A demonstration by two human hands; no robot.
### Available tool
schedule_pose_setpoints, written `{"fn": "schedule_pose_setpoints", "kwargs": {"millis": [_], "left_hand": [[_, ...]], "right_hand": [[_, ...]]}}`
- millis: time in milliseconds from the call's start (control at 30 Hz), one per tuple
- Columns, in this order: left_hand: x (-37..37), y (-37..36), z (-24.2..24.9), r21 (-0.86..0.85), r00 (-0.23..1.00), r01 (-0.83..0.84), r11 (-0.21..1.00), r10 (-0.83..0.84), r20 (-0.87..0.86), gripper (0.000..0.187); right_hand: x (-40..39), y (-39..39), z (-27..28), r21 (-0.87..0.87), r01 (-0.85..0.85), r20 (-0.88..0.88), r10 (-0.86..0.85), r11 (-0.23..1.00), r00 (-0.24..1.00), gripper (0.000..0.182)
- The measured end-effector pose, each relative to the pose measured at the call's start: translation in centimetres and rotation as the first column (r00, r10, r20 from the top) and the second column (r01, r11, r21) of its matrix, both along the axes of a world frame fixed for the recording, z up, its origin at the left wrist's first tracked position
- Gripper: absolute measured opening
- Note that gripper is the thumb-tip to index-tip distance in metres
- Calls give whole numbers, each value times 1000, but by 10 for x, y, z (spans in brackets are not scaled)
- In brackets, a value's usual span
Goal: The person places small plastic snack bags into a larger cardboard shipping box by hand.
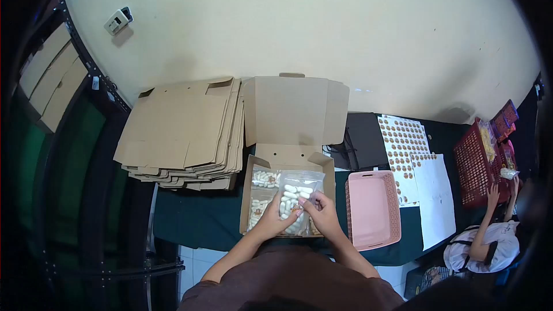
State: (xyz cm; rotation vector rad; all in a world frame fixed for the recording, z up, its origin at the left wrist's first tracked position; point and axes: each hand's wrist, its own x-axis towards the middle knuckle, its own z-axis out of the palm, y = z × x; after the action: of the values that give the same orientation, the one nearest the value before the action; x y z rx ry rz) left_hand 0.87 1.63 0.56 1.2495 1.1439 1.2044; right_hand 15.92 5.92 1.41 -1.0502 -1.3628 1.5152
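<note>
Both my hands are on a clear plastic bag of white, capsule-shaped pieces (295, 189), held above an open cardboard box (246, 203). My left hand (276, 217) grips the bag's left and lower side, thumb across its front. My right hand (322, 214) pinches its right side, with the thumb pressed on the front near a small brown round sticker. Inside the box, on the left, lie an upper bag of white pieces (265, 179) and a lower one (259, 206), also with a sticker. My hands and the held bag hide much of the box's right half.
Flattened cardboard boxes (178, 124) are stacked at left. Right of the box stand a pink basket (373, 175), a black folder-like item (367, 138) and sheets of round stickers (397, 138). Farther right, a person's hand (493, 196) rests by a red basket (473, 167).
</note>
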Motion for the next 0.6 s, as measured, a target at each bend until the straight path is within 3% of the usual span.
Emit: {"fn": "schedule_pose_setpoints", "kwargs": {"millis": [100,167,300,400,500,567,600], "left_hand": [[-6,2,3,75,994,11,997,-2,-111,52],[-6,-1,8,70,992,8,997,0,-126,52],[-1,-9,24,53,990,5,999,2,-142,57],[1,-12,28,-25,979,71,997,-74,-189,64],[4,-14,27,63,987,21,998,-11,-162,57],[4,-15,17,5,999,22,1000,-22,27,55],[5,-14,13,6,999,23,1000,-23,28,55]], "right_hand": [[-3,-2,4,-49,27,-25,-28,998,999,21],[-5,-3,5,53,-1,-2,1,999,1000,21],[1,-6,4,74,-42,81,36,996,996,18],[-1,-11,14,-59,14,-42,-16,998,999,21],[-2,-11,20,-64,-14,-72,10,998,997,25],[-2,-10,20,-81,-14,-131,3,997,991,25],[-2,-11,21,-80,-12,-131,2,997,991,25]]}}
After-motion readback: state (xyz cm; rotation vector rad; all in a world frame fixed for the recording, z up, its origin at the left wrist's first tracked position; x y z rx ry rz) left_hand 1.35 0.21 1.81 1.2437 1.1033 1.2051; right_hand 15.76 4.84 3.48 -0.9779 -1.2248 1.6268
